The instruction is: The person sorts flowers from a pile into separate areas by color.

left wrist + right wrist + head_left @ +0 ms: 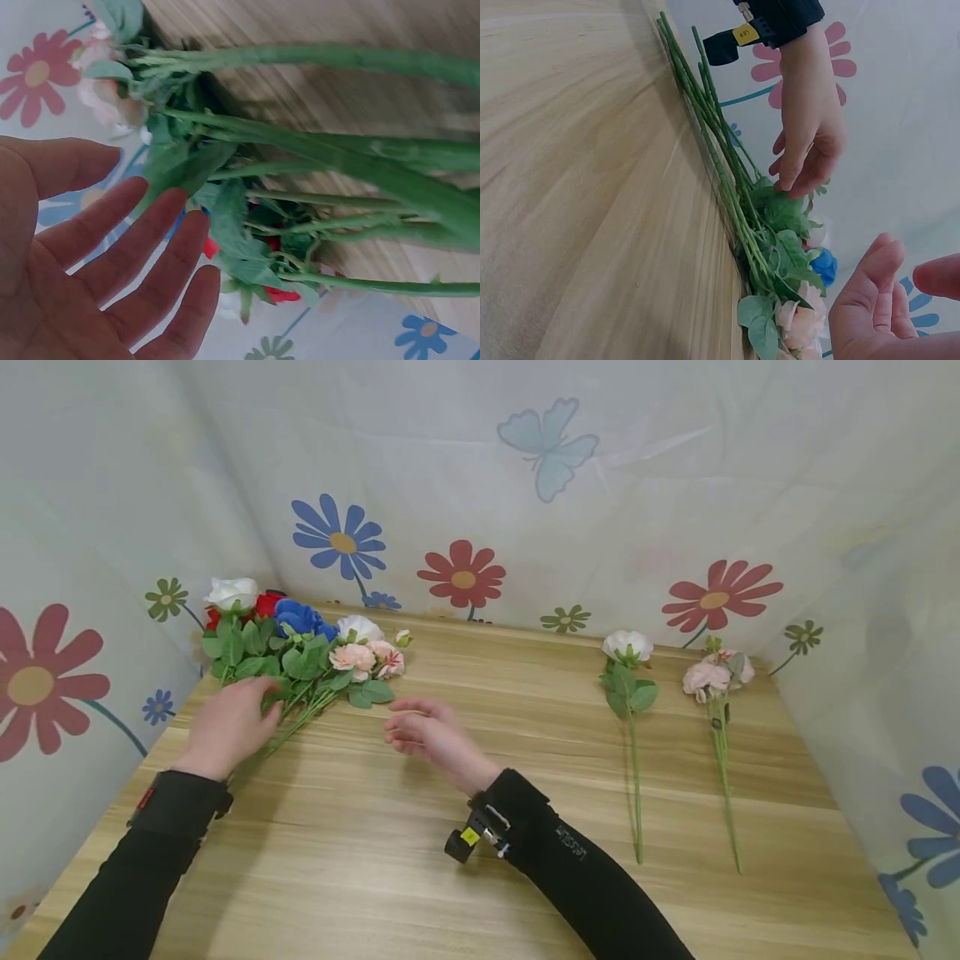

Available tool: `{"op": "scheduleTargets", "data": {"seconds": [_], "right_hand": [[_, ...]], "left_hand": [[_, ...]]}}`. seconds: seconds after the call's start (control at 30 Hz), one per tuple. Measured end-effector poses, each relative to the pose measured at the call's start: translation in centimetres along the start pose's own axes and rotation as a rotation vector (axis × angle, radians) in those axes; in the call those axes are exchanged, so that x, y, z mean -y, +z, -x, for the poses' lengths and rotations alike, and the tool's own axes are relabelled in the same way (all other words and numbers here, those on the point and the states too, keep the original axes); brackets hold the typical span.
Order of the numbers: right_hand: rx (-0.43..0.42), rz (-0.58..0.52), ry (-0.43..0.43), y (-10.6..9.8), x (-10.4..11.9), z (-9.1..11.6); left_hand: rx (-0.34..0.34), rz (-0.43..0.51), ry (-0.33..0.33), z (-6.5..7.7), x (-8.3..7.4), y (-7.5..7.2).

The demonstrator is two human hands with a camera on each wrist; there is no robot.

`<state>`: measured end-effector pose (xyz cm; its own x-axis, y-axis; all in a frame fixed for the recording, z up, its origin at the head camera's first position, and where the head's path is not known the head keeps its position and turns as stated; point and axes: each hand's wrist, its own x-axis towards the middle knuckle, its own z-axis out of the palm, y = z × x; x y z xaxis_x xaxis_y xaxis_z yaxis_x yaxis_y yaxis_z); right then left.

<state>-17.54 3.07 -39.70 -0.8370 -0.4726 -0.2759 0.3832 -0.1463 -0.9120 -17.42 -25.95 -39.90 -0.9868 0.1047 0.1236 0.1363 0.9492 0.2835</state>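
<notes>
A bunch of artificial flowers lies at the table's far left, with a white rose (231, 593), red blooms (268, 603), a blue rose (298, 617) and pale pink flowers (354, 660). Their green stems (360, 157) run back toward the person. My left hand (236, 722) hovers at the leaves of this bunch; in the left wrist view its fingers are spread and hold nothing. To the right of the bunch, my right hand (435, 739) is held above the table, fingers loosely bent and nothing in them.
On the right side of the wooden table (525, 893) lie a single white rose (628, 647) and a stem of pale pink flowers (708, 678), side by side with stems toward the person. A curtain (420, 452) printed with flowers and a butterfly encloses the table.
</notes>
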Motion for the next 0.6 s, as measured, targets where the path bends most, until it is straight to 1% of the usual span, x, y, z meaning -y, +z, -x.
{"op": "scheduleTargets", "data": {"seconds": [0.13, 0.3, 0.43, 0.6], "right_hand": [[0.013, 0.008, 0.008, 0.2, -0.3, 0.1], [0.012, 0.018, 0.014, 0.2, -0.6, 0.2], [0.032, 0.019, 0.014, 0.2, -0.8, 0.3], [0.056, 0.022, 0.005, 0.3, -0.9, 0.4]], "left_hand": [[0.035, -0.024, -0.030, 0.1, 0.7, 0.0], [0.078, -0.057, -0.041, 0.3, 1.5, 0.2], [0.110, -0.074, -0.060, 0.4, 1.8, 0.3], [0.127, -0.078, -0.075, 0.7, 2.0, 0.4]]}}
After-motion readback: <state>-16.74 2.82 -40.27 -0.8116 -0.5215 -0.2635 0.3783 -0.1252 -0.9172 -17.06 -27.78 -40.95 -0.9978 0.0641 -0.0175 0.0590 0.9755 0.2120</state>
